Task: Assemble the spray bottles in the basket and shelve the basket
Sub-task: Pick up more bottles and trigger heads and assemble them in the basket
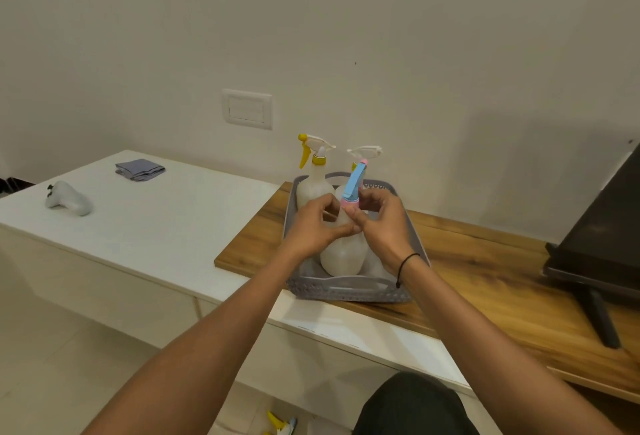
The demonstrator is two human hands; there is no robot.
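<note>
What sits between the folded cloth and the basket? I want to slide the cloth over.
Head view: only bare white counter lies between the cloth and the basket, then the wooden top's left end, where the basket stands.
</note>
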